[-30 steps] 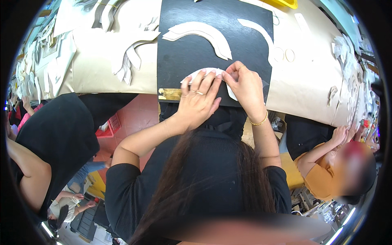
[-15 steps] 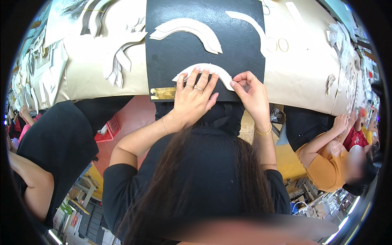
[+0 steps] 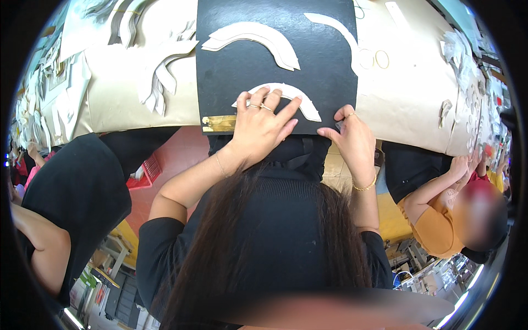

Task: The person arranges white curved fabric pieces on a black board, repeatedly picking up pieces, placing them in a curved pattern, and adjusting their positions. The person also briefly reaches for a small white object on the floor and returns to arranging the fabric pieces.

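A white curved strip (image 3: 301,100) lies arched on the black mat (image 3: 308,60) near its front edge. My left hand (image 3: 263,118) rests over the strip's left part, fingers spread and fingertips on it, holding nothing in a grip. Just right of the strip's lower end, my right hand (image 3: 355,140) hovers at the mat's edge, clear of the strip. Its thumb and index finger are apart; a small greyish spot between them is too small to make out. Farther up the mat lies a stacked pair of similar curved pieces (image 3: 256,34).
A thinner white strip (image 3: 335,25) overlaps the mat's right edge. A brass-coloured plate (image 3: 219,123) sits at the mat's front left corner. Piles of curved pieces (image 3: 165,71) lie on the left of the covered table (image 3: 407,110). Co-workers sit on both sides.
My right hand has let go of the strip's right end and moved right and slightly down, its thumb and index finger parting. My left hand stays on the strip, its fingers shifted slightly.
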`<state>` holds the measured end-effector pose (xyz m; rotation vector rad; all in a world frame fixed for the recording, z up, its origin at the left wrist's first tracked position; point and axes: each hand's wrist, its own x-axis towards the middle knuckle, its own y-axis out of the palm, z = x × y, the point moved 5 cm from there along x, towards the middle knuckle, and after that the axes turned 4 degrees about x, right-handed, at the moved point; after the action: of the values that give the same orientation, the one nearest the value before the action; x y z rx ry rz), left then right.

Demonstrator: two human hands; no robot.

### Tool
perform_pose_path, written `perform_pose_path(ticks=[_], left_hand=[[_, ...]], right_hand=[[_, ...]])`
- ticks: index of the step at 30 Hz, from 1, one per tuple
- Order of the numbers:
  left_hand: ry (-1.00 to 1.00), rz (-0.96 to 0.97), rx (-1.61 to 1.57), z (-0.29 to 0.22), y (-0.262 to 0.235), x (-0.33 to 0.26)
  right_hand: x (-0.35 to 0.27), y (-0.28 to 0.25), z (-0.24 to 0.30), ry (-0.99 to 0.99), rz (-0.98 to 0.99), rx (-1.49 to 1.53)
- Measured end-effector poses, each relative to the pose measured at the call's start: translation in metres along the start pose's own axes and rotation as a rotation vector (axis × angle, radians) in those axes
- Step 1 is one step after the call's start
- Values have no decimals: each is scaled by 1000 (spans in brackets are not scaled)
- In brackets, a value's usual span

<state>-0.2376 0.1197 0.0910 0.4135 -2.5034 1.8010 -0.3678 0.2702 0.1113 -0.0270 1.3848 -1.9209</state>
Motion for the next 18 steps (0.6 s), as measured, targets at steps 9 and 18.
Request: perform_pose_path(ticks=[9, 18], left_hand=[[-132, -133, -68, 40, -18, 8], [-85, -297, -151, 41, -14, -1]], right_hand=[[17, 2, 34, -314, -224, 317], [31, 29, 63, -586, -308, 215]])
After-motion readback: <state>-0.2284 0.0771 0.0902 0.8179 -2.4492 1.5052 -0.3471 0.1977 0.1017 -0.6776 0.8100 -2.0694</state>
